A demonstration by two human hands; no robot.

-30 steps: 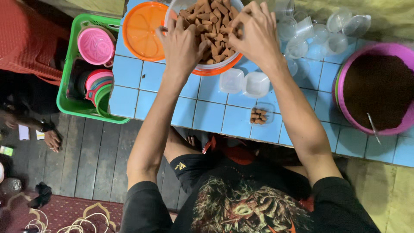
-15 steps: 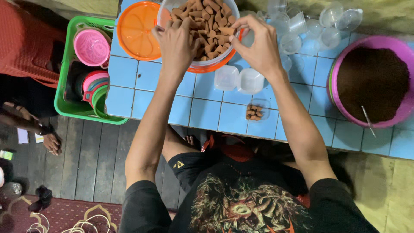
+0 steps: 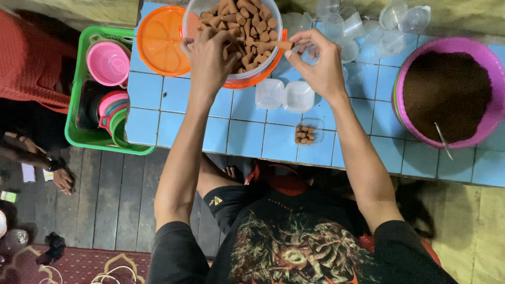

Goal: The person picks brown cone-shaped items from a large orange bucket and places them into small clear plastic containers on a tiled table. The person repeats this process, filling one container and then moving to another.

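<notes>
Hands meet over a round clear tub point(image 3: 231, 79) heaped with small brown cone-shaped pieces point(image 3: 252, 23), which sits at the far edge of the blue-tiled desk point(image 3: 242, 139). Left hand point(image 3: 209, 63) lies curled down in the heap, fingers bent among the cones, though whether it has closed on any cannot be told. Right hand point(image 3: 315, 66) hovers at the tub's right rim, thumb and forefinger pinched on one brown cone point(image 3: 282, 46) held sideways, the other fingers loose. Just left of the tub, touching it, lies an orange lid point(image 3: 160, 42). Near the right wrist sits an open clear hinged box point(image 3: 284, 95), empty, and closer to the person a small clear box with a few cones point(image 3: 305, 134) in it. Clear plastic cups point(image 3: 368, 26) cluster beyond the right hand. Well to the right stands a purple basin of dark brown powder point(image 3: 447, 89) with a spoon handle at its rim. Off the desk's left end a green crate point(image 3: 84, 131) holds pink baskets
</notes>
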